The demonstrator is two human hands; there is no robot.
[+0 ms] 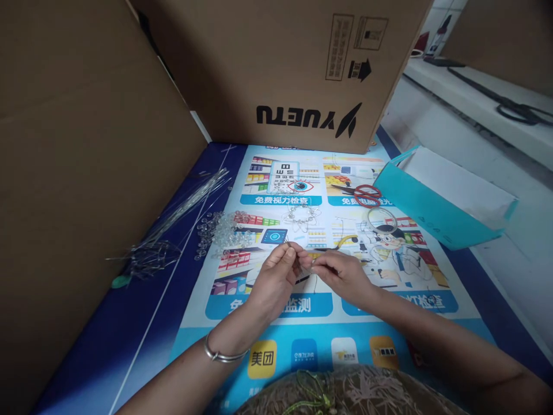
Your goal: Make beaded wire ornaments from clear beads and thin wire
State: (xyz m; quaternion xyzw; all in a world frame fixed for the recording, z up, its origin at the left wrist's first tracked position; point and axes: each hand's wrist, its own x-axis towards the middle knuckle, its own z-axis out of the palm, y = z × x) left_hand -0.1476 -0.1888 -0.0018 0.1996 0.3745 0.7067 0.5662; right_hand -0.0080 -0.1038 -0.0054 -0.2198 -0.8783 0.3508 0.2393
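Both hands meet at the centre of the worktop [142, 323], over a printed poster [389, 323]. The left hand [276, 276] has its fingertips pressed together, pinching what looks like a small clear bead or a short piece of beadwork; it is too small and blurred to be sure. The right hand [341, 274] is likewise closed in a pinch, on a thin wire [317, 283] whose end runs toward the left fingertips. The two pinches nearly touch.

At ten o'clock from the hands lies a heap of clear beads [220, 230], and further out toward nine o'clock a bundle of wire lengths [181, 213]. At twelve o'clock sits a finished beaded flower [301, 216]; at one o'clock, red-handled scissors [365, 195] and a roll of wire [382, 219]; at two o'clock, a teal paper bag [436, 207]. Cardboard boxes [276, 63] close in the left and far sides.

To do this threading well, I judge the wire should be gripped close to its tip so it stays stiff, the bead held still with its hole facing the wire, and the wrists rested on the worktop for steadiness. A long, free wire end would wobble and miss.
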